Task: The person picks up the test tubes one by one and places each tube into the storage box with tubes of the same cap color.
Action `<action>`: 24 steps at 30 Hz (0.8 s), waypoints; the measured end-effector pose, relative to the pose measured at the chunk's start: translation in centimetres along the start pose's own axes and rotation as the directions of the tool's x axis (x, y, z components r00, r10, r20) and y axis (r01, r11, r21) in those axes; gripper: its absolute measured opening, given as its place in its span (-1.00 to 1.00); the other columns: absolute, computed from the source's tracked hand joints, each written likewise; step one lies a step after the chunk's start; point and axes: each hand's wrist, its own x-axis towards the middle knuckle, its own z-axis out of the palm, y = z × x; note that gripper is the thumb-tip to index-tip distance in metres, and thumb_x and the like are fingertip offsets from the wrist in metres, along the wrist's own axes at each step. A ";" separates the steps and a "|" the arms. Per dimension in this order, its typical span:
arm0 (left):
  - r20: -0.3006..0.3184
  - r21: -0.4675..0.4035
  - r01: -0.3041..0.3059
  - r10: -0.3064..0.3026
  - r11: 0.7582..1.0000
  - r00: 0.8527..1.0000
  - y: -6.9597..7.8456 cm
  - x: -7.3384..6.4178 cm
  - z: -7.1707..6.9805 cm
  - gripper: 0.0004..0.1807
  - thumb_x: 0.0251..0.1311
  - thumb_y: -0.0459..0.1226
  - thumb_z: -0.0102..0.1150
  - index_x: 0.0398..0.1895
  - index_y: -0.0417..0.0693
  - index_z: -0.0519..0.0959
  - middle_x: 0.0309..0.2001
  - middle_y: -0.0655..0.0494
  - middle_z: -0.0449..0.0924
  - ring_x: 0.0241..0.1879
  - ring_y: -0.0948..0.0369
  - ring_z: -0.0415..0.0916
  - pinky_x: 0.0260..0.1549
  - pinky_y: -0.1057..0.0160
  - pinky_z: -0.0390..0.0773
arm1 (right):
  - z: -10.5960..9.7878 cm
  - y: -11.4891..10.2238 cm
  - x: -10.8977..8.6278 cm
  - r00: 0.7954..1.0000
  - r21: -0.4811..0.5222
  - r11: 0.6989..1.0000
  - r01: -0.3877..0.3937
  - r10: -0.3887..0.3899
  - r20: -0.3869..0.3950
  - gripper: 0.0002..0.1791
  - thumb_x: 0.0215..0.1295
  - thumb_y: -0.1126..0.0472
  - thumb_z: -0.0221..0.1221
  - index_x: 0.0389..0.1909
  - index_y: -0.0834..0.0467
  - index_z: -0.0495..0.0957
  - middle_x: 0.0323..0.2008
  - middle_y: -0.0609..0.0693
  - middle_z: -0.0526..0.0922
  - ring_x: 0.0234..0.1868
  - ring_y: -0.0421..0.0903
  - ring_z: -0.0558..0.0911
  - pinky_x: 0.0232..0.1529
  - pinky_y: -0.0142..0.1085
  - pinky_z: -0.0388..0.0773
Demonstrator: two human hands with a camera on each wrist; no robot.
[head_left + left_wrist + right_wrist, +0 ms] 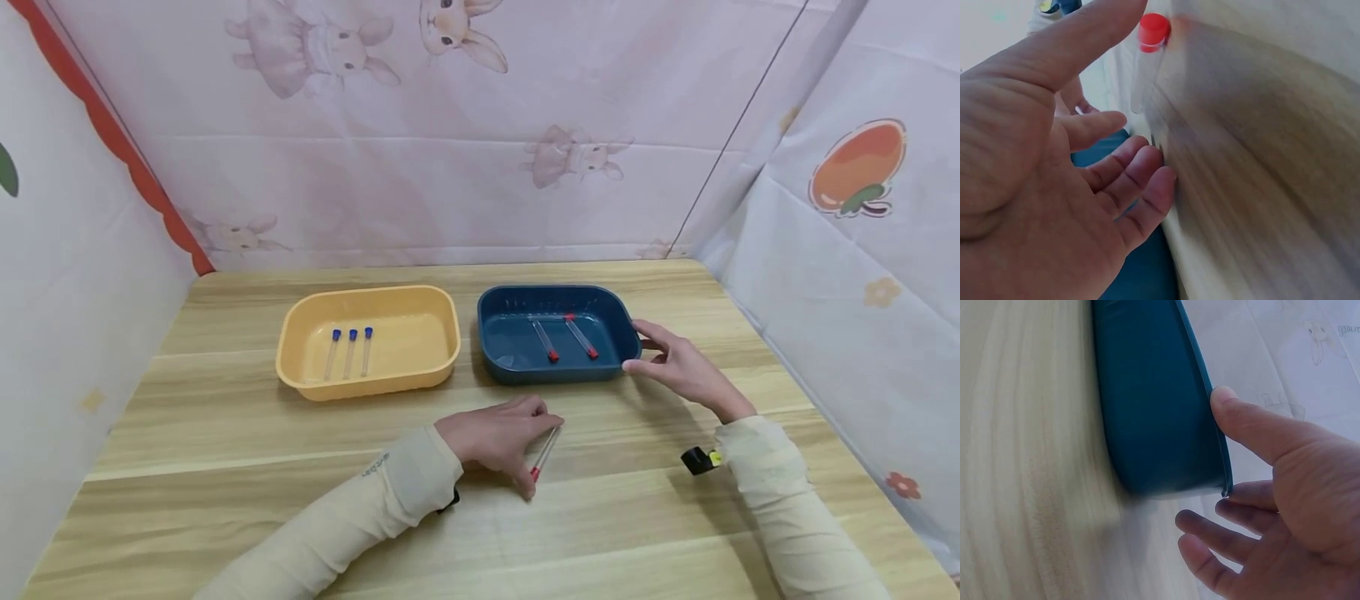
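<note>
In the head view, my left hand [501, 433] is palm down over a clear test tube [545, 450] with a red cap, lying on the table. The left wrist view shows the thumb beside the tube's red cap [1154, 29] and the index fingertip near its other end, with gaps between. My right hand [678, 371] holds the right end of a dark blue basket [558, 377], thumb against the rim; its other fingers hang loosely below in the right wrist view. Red-capped tubes [581, 337] lie inside this basket.
A yellow basket [375, 387] stands left of the blue one and holds three tubes with blue caps [352, 335]. Both stand on a wood-grain table [187, 433]. Printed cloth walls [450, 192] close off the back and sides.
</note>
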 end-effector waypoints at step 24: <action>-0.011 0.093 -0.048 0.049 0.994 0.999 -0.8 0.8 0.3 0.09 -0.06 0.13 0.63 0.57 0.14 0.30 0.20 0.22 0.27 0.19 0.25 0.19 0.22 0.36 0.36 | 0.0 0.0 0.0 1.000 0.001 1.000 -0.002 0.002 -0.003 -0.12 0.44 0.06 0.32 0.58 0.32 0.13 0.52 0.37 0.21 0.39 0.37 0.40 0.27 0.24 0.43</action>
